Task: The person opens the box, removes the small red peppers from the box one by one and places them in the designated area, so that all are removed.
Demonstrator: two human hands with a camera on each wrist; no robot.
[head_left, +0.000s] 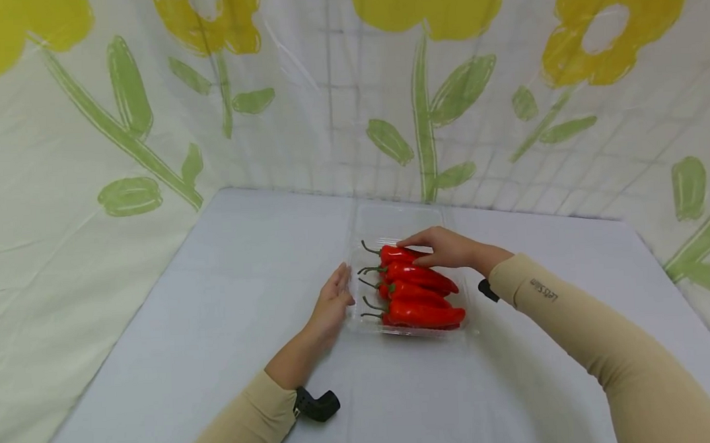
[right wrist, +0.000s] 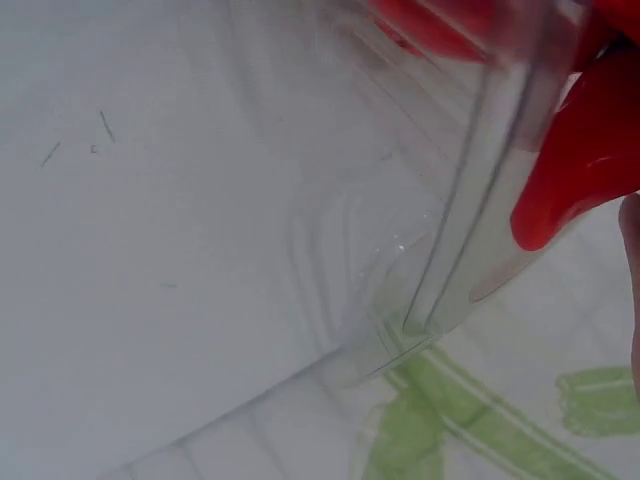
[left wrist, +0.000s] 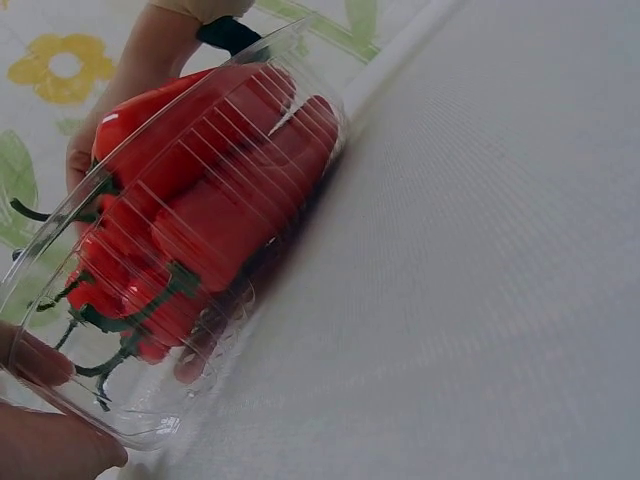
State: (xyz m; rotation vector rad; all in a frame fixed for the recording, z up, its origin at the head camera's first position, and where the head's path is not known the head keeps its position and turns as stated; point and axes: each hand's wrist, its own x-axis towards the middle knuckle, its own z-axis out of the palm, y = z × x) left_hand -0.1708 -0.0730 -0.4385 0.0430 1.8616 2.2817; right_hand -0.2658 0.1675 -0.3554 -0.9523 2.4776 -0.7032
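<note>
A hinged clear plastic box [head_left: 359,324] lies open on the table, holding several long red peppers [head_left: 421,314] with green stems pointing left. My left hand [head_left: 329,305] holds the box by its left side, and in the left wrist view a thumb [left wrist: 85,450] shows at the box's lower corner. Over the far end of the box, my right hand [head_left: 448,247] spans the farthest red pepper [head_left: 395,254], its fingers on the far side and its thumb on the near side. In the right wrist view a pepper tip [right wrist: 545,215] shows past the box wall.
The box's raised clear lid [head_left: 399,216] stretches toward the back of the table. A white cloth covers the table [head_left: 244,266]. Behind it hangs a curtain [head_left: 303,118] with yellow flowers and green leaves. Each wrist carries a black camera [head_left: 318,406].
</note>
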